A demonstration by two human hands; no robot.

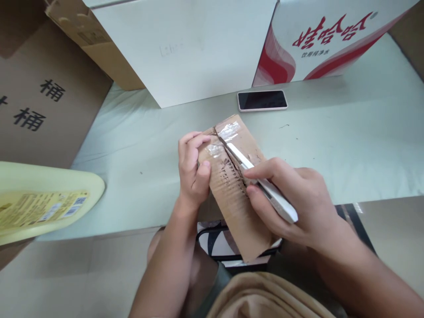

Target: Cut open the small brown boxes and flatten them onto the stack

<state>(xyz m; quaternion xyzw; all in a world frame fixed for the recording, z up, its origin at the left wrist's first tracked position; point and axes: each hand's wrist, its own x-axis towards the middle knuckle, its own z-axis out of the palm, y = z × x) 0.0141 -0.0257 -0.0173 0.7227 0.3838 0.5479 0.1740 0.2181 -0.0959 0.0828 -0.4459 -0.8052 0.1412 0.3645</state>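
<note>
A brown cardboard box (236, 212) projects over the near edge of the cloth-covered surface. Clear tape crosses its far end, and a torn, cut line runs lengthwise along its top. My left hand (194, 170) grips the box's left side near the far end, fingers bent over the edge. In my right hand (294, 201) is a white utility knife (276, 198), held between thumb and fingers. Its blade points away from me and lies at the cut line beside the tape; how deep the tip sits is hard to see.
A pink-edged phone (262, 100) lies beyond the box. Behind it stand a white box (195, 53) and a red-and-white carton (318, 53). On the left are a large brown carton (43, 101) and a yellow bottle (49, 201). The pale green cloth (142, 176) ends near my knees.
</note>
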